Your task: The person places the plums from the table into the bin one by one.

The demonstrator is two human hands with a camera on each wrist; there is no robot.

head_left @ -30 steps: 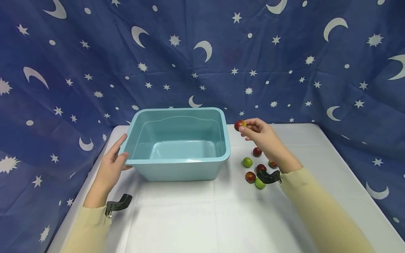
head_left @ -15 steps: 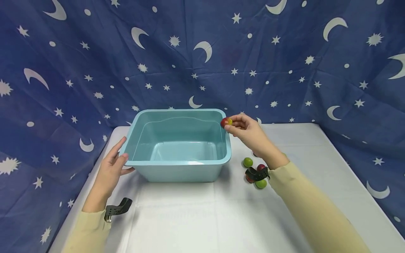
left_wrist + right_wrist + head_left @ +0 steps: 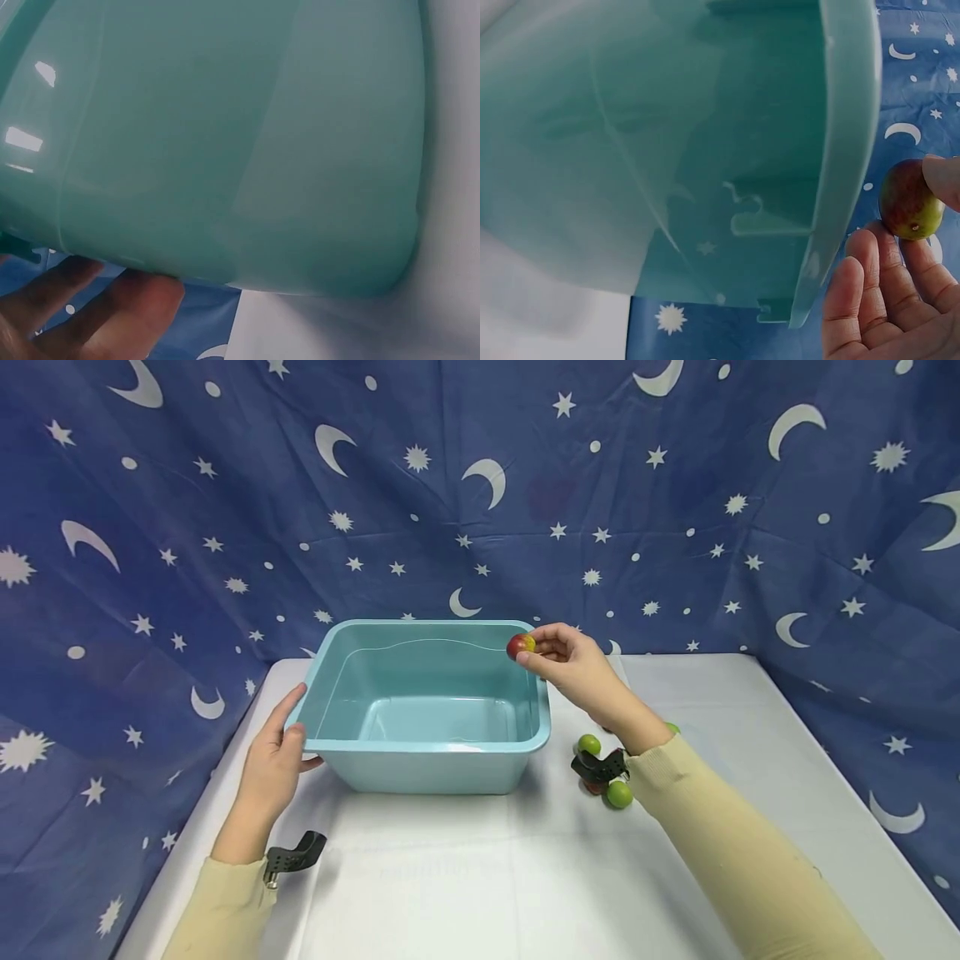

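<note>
A light-blue plastic tub stands on the white table. At its left front corner, my left hand grips the rim, thumb at the edge and other fingers lower along the outside. In the left wrist view, fingers lie against the tub's outer wall. My right hand pinches a small red-and-yellow plum between thumb and fingertips, above the tub's back right corner. The right wrist view shows that plum just beyond the rim, with the other fingers spread below it.
On the table right of the tub lie green plums and red ones, partly hidden under my right forearm and black wrist mount. A dark-blue cloth with moons and stars hangs behind the white tabletop.
My right hand has carried the plum leftward, from beside the tub to over its back right rim. The left hand has stayed at the tub's left corner.
</note>
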